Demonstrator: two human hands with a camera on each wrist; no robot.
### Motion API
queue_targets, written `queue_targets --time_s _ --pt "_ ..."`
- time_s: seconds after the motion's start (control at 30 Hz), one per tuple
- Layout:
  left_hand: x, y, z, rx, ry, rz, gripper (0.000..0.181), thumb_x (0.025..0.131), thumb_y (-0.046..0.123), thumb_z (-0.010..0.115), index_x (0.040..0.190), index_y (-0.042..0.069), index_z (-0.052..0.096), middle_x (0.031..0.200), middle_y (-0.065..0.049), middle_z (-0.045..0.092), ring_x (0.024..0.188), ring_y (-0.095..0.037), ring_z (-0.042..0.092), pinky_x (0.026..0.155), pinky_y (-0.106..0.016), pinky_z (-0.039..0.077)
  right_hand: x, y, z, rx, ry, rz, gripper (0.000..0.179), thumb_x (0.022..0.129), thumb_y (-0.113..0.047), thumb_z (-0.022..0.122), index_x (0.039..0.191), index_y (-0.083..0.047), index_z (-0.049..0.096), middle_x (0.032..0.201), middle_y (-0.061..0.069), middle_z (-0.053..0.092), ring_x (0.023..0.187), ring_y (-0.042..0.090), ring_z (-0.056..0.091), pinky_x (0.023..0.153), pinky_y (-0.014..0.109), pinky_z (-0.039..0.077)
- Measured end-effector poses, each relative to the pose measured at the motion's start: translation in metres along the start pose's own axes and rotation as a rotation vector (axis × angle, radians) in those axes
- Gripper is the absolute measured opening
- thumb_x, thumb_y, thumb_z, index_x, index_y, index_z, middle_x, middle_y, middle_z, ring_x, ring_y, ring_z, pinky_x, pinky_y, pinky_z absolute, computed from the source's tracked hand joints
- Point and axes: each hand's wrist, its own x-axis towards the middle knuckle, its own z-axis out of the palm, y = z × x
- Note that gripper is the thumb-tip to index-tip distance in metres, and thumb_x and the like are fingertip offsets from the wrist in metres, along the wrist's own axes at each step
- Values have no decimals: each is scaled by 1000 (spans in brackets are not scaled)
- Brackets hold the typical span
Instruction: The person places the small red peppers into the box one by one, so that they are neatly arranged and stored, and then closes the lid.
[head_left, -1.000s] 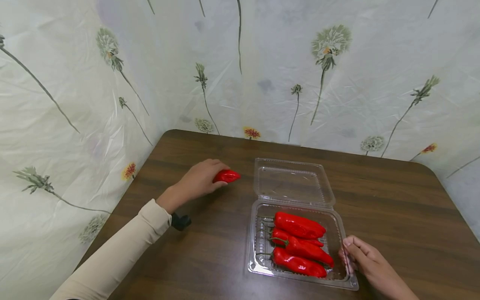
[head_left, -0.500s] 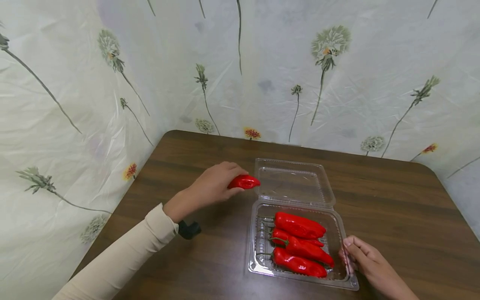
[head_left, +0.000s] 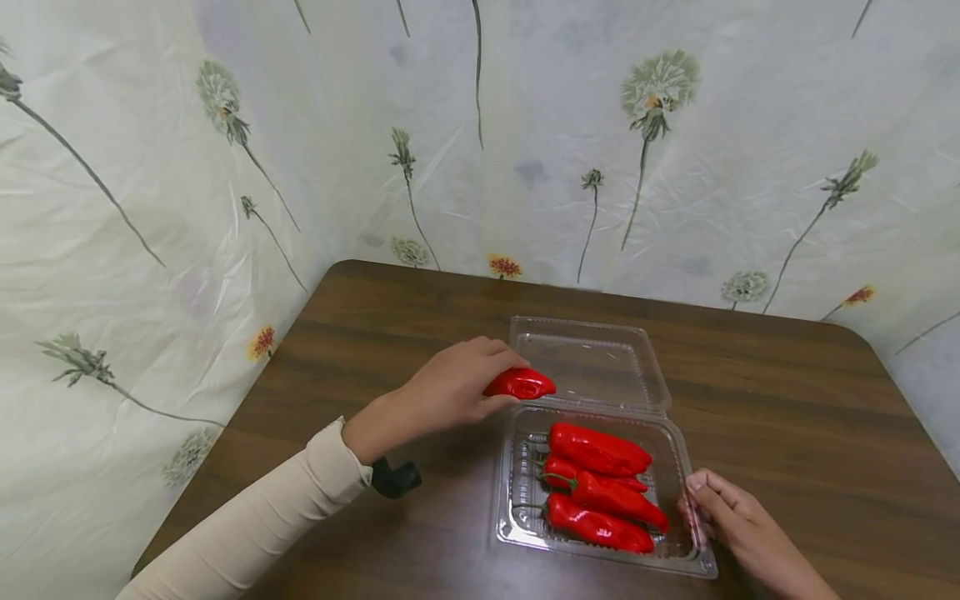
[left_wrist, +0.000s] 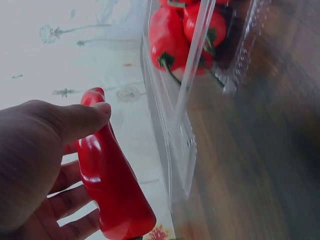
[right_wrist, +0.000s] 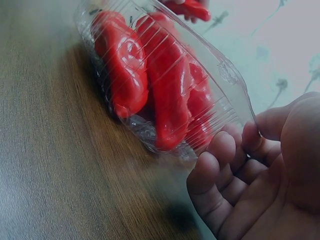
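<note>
In my left hand (head_left: pixel 457 385) I hold a red pepper (head_left: pixel 525 384), thumb on one side and fingers on the other. The left wrist view shows this pepper (left_wrist: pixel 112 185) lifted, its whole length in sight beside the palm. It hangs over the hinge area of a clear plastic clamshell box (head_left: pixel 517 533). Several red peppers (head_left: pixel 600 450) lie side by side in the box's base, most green stems pointing left. My right hand (head_left: pixel 738 521) pinches the box's right rim; thumb and fingertips meet on that edge in the right wrist view (right_wrist: pixel 255 165).
The clamshell's lid (head_left: pixel 592 358) lies folded back, away from me. Everything rests on a dark brown wooden table (head_left: pixel 787 417). Behind and to the left hangs a pale sheet (head_left: pixel 525 100) printed with flowers. A black strap piece (head_left: pixel 397 479) sticks out below the left cuff.
My left hand has carried the pepper rightward and toward me, from over the table left of the box to the lid's near left corner. The right hand and box stay put.
</note>
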Motion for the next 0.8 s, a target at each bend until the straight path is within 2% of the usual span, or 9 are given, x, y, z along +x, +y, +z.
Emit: queue_targets --time_s 0.3,0.53,0.8 --pt "1 23 7 36 -9 64 47 89 36 77 130 18 65 120 1 66 102 -13 59 81 -22 53 2 -1 -1 1 -6 -10 24 110 -7 32 99 5 49 80 4 55 63 24 47 52 39 42" --pt "2 47 14 53 -34 147 48 92 40 72 133 18 63 124 1 65 111 -14 60 89 -24 52 1 0 0 -4 -9 -17 25 110 -6 31 99 5 49 79 6 54 64 27 45 52 40 40" --pt "7 76 26 100 -61 245 46 94 43 68 132 19 62 122 5 64 112 -10 58 98 -24 48 0 1 0 7 -15 -20 24 110 -6 30 99 5 48 80 4 54 64 27 44 52 40 40"
